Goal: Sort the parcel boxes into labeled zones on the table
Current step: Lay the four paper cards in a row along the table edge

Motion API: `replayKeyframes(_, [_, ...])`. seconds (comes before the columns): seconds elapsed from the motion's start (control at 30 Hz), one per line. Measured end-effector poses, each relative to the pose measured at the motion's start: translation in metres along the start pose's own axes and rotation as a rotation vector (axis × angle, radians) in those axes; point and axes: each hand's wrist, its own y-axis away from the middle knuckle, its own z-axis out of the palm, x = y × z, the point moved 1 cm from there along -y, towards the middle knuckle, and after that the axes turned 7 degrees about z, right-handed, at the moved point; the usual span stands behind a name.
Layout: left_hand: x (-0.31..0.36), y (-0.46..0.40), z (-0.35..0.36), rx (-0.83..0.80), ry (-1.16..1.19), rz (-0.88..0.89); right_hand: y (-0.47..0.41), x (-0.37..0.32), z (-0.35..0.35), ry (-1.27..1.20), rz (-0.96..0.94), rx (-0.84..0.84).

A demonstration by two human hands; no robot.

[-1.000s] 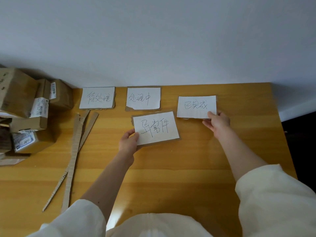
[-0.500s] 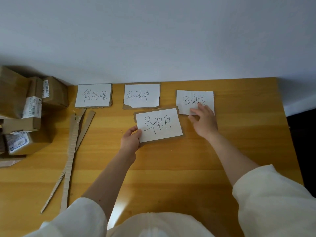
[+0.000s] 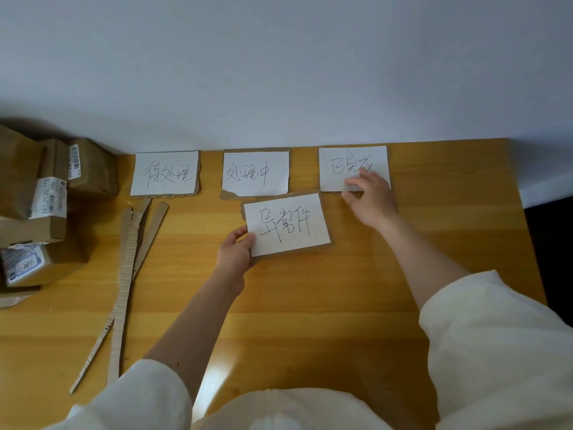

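Three handwritten label cards lie in a row along the wall side of the wooden table: a left card, a middle card and a right card. My right hand rests flat on the right card's lower corner, fingers spread. My left hand pinches the lower left corner of a fourth card, which sits tilted just below the middle card. Several brown parcel boxes with shipping labels are stacked at the table's left end.
Long torn cardboard strips lie on the table between the boxes and my left arm. A plain wall runs directly behind the cards. The table's right edge drops off to a dark floor.
My right hand slid the right card up toward the wall, in line with the other two, and now lies flat on it. My left hand nudged the fourth card slightly right.
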Motion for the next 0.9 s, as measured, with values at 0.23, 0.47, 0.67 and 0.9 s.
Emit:
replayKeyframes(0.23, [0.002, -0.002, 0.002, -0.011, 0.006, 0.001, -0.007, -0.006, -0.004, 0.006, 0.002, 0.021])
replayKeyframes(0.47, [0.0, -0.001, 0.005, -0.024, 0.01, 0.003, -0.007, -0.01, -0.008, 0.0, 0.007, 0.01])
replayKeyframes(0.67, [0.004, 0.004, 0.006, -0.052, 0.033, 0.019, 0.019, -0.013, -0.014, -0.315, -0.06, 0.205])
replayKeyframes(0.9, [0.012, 0.016, 0.021, -0.14, 0.085, 0.041, 0.078, -0.013, -0.008, -0.843, 0.227, -0.112])
